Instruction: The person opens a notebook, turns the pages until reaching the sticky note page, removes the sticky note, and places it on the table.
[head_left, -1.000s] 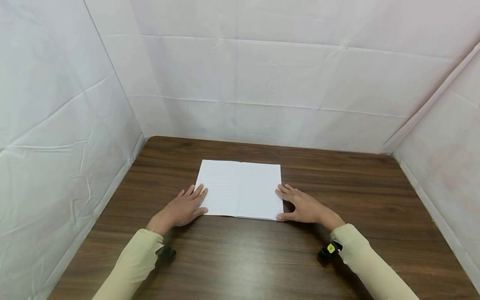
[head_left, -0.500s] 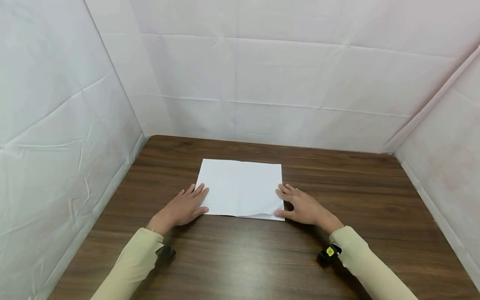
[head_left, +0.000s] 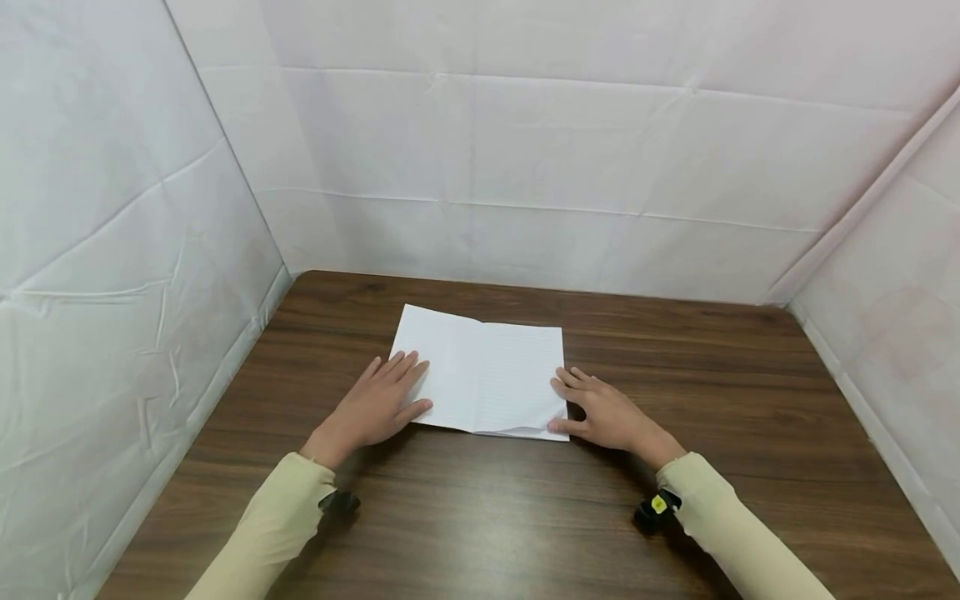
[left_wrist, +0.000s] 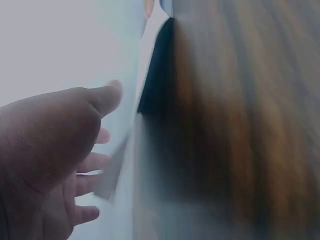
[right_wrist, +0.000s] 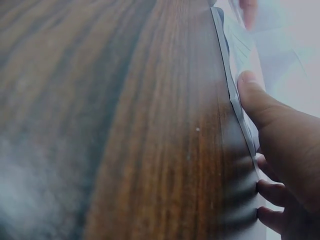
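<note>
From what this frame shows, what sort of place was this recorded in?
Likely a makeshift recording booth: creased white sheeting walls in a wooden table on three sides, and only an open lined notebook lies on it, between both hands.

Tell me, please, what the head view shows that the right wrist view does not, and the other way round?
Only the head view shows the whole open white lined notebook, the left hand lying flat on its left page, both pale yellow sleeves and the white sheeted walls. Only the right wrist view shows, close up, the thin page edge lifted slightly off the wood beside the thumb. Both show the right hand at the notebook's right edge and the dark brown wooden table.
</note>
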